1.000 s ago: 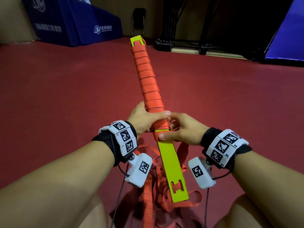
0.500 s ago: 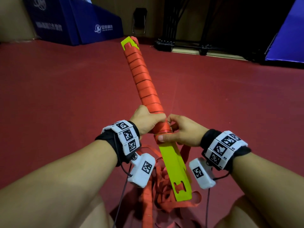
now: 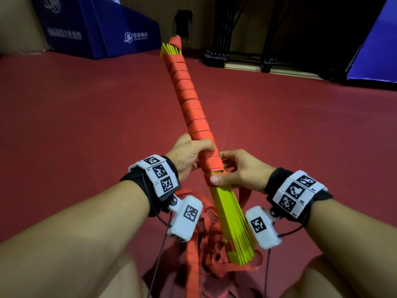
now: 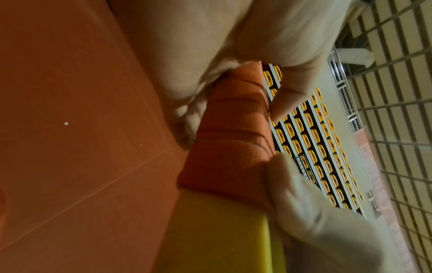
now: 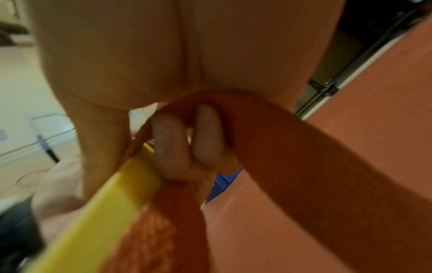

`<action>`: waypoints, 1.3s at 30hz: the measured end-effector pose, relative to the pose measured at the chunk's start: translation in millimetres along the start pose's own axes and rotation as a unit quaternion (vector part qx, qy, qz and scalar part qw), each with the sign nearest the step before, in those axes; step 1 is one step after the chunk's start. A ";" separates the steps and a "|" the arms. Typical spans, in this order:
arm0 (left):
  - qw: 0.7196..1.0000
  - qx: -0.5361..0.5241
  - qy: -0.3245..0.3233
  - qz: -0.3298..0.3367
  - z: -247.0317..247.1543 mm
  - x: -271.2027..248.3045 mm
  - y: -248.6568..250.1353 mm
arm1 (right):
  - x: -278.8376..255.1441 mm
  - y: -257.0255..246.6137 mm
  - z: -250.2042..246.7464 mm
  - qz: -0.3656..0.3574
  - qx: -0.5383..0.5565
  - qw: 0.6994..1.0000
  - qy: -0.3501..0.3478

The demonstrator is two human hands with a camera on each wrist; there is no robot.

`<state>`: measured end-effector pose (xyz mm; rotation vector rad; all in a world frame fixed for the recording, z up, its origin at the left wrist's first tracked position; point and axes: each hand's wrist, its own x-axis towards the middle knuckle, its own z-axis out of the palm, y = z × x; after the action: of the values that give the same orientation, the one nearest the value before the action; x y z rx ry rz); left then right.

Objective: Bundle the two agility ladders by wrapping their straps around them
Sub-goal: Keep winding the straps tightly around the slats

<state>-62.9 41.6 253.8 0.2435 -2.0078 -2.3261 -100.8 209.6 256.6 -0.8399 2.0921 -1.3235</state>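
A bundle of yellow ladder rungs (image 3: 231, 214) is held up at a slant, its far two thirds wound in orange strap (image 3: 187, 97). My left hand (image 3: 189, 155) grips the wrapped part near the last coil (image 4: 224, 147). My right hand (image 3: 236, 171) holds the bundle just below, thumb pinching the strap's edge against the yellow rungs (image 5: 112, 199). A loop of strap (image 5: 292, 157) runs around my right fingers (image 5: 168, 144). Loose orange strap (image 3: 206, 250) hangs in a tangle under both wrists, down onto my lap.
Red floor (image 3: 86, 115) spreads out all around. Blue padded blocks (image 3: 103, 29) stand at the far left, a black metal stand (image 3: 247, 57) at the far middle, a blue mat (image 3: 378, 46) at the far right. My knees fill the lower corners.
The bundle has rolled in my hands and its far end has swung left; the flat yellow face has turned so the stacked rung edges now show.
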 end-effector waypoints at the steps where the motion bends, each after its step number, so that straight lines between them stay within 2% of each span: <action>1: 1.000 0.022 0.005 0.006 0.2 1.2 -1.3 | 0.0 -0.3 1.4 -0.009 -0.031 0.999 0.005; 4: 0.995 0.087 0.023 0.033 -1.2 3.7 -4.1 | 0.0 -0.5 3.2 -0.030 -0.088 0.996 0.017; 11: 0.985 0.135 0.095 0.058 -9.4 6.1 -2.4 | 5.8 9.1 -3.7 -0.019 -0.076 0.996 0.032; 18: 0.981 0.151 0.113 0.043 -17.0 13.3 -6.3 | 0.9 9.9 -9.5 -0.002 -0.022 0.998 -0.052; 25: 0.992 0.109 0.053 0.026 -8.6 3.3 1.5 | 0.7 10.3 -9.5 0.033 -0.007 0.995 -0.098; 30: 1.000 0.006 0.015 0.004 -6.8 -2.2 7.7 | 1.1 9.9 -8.8 0.039 -0.005 0.996 -0.084; 33: 0.999 -0.032 0.035 0.005 -7.6 -0.3 8.9 | -1.2 5.5 -8.9 0.019 0.028 0.997 -0.076; 39: 0.997 -0.039 0.072 -0.001 -13.9 6.5 4.9 | -6.6 -6.1 -2.2 -0.017 0.092 0.993 -0.074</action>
<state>-67.3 26.3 256.2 0.3976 -1.8477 -2.3101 -96.5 213.7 263.6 -0.8698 1.8185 -1.4021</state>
